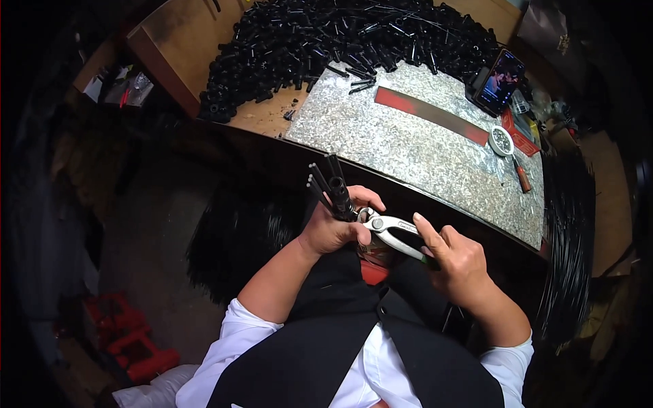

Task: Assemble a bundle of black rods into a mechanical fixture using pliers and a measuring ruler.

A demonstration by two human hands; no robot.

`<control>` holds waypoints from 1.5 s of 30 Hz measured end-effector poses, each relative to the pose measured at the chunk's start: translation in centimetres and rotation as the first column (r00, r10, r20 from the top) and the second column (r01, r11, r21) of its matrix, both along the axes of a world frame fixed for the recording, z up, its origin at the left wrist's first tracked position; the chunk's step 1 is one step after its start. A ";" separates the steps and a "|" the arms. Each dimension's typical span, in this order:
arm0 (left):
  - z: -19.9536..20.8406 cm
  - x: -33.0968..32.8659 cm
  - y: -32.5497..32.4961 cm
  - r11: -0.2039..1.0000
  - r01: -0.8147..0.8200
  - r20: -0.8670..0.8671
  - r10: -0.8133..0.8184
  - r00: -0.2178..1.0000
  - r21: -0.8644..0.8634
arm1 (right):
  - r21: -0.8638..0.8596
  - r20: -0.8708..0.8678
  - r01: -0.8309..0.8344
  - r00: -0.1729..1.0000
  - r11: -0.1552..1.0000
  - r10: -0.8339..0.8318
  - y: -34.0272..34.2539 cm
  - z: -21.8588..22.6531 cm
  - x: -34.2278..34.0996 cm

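Observation:
My left hand [325,230] is closed around a black tubular part [339,196] with several thin black rods fanning up out of it. My right hand [461,262] grips a pair of end-cutting pincers [391,228] by the handles, its index finger stretched along the upper one. The silver jaws meet the lower end of the black part, beside my left thumb. Whether the jaws are closed on anything is too small to tell. Both hands are above my lap, in front of the table edge.
A speckled tabletop [408,153] lies ahead, with a large heap of black tubular parts [354,37] behind. On it are a red-brown flat strip [432,117], a small white bowl [502,141], a screwdriver [522,178] and a propped phone [503,81]. Black strand bundles [568,238] hang at the right.

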State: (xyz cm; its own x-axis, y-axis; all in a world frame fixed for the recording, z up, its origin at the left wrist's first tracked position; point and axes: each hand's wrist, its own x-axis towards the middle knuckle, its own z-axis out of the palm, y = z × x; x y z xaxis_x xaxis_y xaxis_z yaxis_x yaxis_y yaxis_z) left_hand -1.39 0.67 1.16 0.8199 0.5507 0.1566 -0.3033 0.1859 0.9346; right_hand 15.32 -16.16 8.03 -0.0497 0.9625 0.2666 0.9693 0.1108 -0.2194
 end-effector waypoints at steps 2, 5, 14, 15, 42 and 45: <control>0.1 0.3 0.2 0.999 -0.025 -0.026 0.026 0.999 0.043 | 0.042 0.045 0.014 0.999 0.999 -0.016 -0.1 -0.5 0.0; 0.0 0.3 0.4 0.997 -0.025 -0.013 0.026 1.000 0.073 | 0.119 0.137 0.035 0.989 0.992 -0.051 -0.1 -1.0 0.0; -0.6 0.1 -0.1 0.996 -0.003 0.029 0.001 1.000 0.085 | 0.242 0.374 0.028 0.920 0.970 -0.120 -0.2 -0.9 0.1; -0.6 0.2 -0.2 0.994 -0.018 0.020 0.016 1.000 0.107 | 0.231 0.395 0.027 0.911 0.973 -0.119 -0.3 -0.8 0.1; 0.5 0.6 -0.5 0.957 0.127 -0.334 -0.034 0.942 0.261 | 0.031 0.322 0.015 0.947 0.999 -0.025 -2.6 0.2 0.3; 0.3 0.7 -0.5 0.957 0.120 -0.296 -0.038 0.954 0.265 | 0.008 0.242 0.028 0.970 1.000 -0.029 -2.7 0.0 0.5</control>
State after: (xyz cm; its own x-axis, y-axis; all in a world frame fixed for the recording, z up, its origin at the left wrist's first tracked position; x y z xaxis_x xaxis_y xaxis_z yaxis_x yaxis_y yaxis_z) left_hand -0.67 0.12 1.44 0.8916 0.4504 0.0465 -0.0116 -0.0799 0.9967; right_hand 15.78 -18.88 8.04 -0.0857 0.9634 0.2539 0.9963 0.0826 0.0228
